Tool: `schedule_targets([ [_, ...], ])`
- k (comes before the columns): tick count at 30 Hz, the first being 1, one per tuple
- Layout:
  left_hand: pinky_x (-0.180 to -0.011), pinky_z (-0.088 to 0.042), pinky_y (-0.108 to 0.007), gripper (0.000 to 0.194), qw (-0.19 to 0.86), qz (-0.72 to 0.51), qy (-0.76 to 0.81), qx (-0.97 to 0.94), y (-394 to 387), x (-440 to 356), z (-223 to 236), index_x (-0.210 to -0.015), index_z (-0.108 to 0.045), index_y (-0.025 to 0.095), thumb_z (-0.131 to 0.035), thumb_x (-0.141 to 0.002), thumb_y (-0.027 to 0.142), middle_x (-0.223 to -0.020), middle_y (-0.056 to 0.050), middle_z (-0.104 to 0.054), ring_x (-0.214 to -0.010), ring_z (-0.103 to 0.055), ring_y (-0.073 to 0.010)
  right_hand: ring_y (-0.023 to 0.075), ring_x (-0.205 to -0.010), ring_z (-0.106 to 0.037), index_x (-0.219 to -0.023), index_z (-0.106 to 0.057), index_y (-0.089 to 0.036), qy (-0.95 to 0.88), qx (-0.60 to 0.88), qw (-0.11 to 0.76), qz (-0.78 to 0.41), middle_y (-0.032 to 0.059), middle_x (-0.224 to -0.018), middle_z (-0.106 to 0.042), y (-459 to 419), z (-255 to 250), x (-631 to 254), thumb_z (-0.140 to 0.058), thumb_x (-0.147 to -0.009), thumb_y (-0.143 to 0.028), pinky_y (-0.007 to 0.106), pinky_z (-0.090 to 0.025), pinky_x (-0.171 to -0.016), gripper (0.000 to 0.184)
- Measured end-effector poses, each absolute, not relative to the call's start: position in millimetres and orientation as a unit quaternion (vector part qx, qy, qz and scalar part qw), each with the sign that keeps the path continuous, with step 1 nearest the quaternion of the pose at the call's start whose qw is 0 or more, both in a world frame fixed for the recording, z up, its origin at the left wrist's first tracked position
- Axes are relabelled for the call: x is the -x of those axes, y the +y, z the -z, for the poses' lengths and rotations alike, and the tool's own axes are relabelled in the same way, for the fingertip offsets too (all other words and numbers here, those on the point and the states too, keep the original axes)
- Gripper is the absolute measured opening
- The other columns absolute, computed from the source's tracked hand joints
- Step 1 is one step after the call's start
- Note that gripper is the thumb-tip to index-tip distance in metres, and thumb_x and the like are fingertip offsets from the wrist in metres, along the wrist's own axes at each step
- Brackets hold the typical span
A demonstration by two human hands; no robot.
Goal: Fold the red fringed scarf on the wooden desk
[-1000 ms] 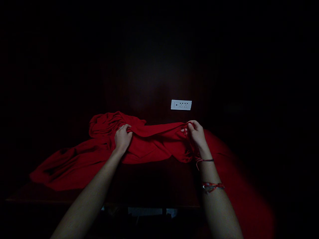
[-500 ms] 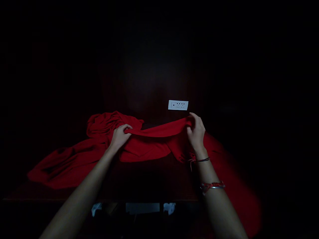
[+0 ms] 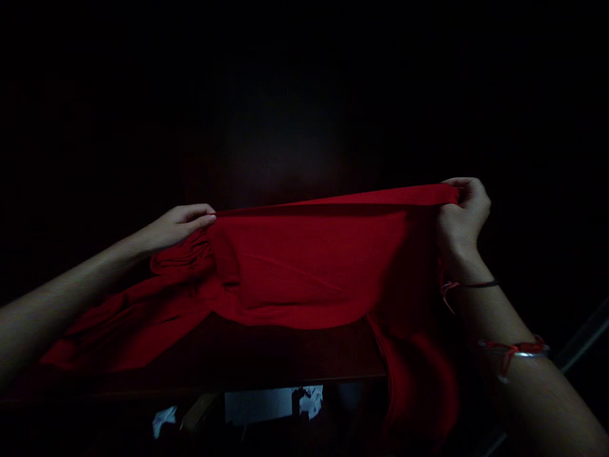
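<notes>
A long red cloth (image 3: pixel 304 266) is stretched by its upper edge between my two hands. At the left, my left hand (image 3: pixel 183 223) pinches one end of that edge between thumb and fingers. My right hand (image 3: pixel 464 216), higher and at the right, grips the other end, with its fingers curled around a folded strip. Below the taut edge the fabric hangs in a loose sheet. More of it lies bunched on the dark table at the left, and a length hangs past the table's front edge at the right.
The dark wooden table (image 3: pixel 295 352) has its front edge below the cloth. Under it are a pale flat panel (image 3: pixel 259 405) and crumpled white pieces (image 3: pixel 311 400), dimly lit. The surroundings are too dark to make out.
My hands have moved apart, left hand leftward, right hand rightward and up, pulling the cloth edge wide and taut. The raised cloth now covers where the wall socket was visible.
</notes>
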State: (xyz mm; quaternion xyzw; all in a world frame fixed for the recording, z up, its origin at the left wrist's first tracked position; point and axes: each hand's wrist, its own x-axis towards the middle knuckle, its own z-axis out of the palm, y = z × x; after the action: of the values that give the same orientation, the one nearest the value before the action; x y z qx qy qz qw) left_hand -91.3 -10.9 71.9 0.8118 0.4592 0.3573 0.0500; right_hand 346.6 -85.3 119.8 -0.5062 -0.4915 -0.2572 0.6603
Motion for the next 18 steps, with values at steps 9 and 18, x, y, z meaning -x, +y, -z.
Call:
schedule_targets([
  [9, -0.067, -0.037, -0.020, 0.034, -0.155, -0.358, 0.436, -0.811, 10, 84, -96, -0.081, -0.058, 0.014, -0.033, -0.080, 0.036, -0.076, 0.000, -0.058, -0.070, -0.051, -0.0116, 0.0268, -0.078, -0.055, -0.099, -0.051, -0.010, -0.485, 0.780, 0.280, 0.278, 0.0188, -0.082, -0.058, -104, -114, -334, -0.037, -0.077, -0.011, 0.038, -0.040, -0.059, 0.026],
  [18, -0.066, -0.039, -0.028, 0.030, -0.196, -0.164, 0.512, -0.820, 49, 19, -35, -0.082, -0.059, 0.017, -0.032, -0.081, 0.031, -0.086, -0.010, -0.058, -0.080, -0.054, -0.0212, 0.0248, -0.078, -0.060, -0.099, -0.048, -0.009, -0.525, 0.817, 0.045, 0.234, 0.0191, -0.082, -0.061, -76, -65, -356, -0.029, -0.080, -0.007, 0.034, -0.044, -0.060, 0.027],
])
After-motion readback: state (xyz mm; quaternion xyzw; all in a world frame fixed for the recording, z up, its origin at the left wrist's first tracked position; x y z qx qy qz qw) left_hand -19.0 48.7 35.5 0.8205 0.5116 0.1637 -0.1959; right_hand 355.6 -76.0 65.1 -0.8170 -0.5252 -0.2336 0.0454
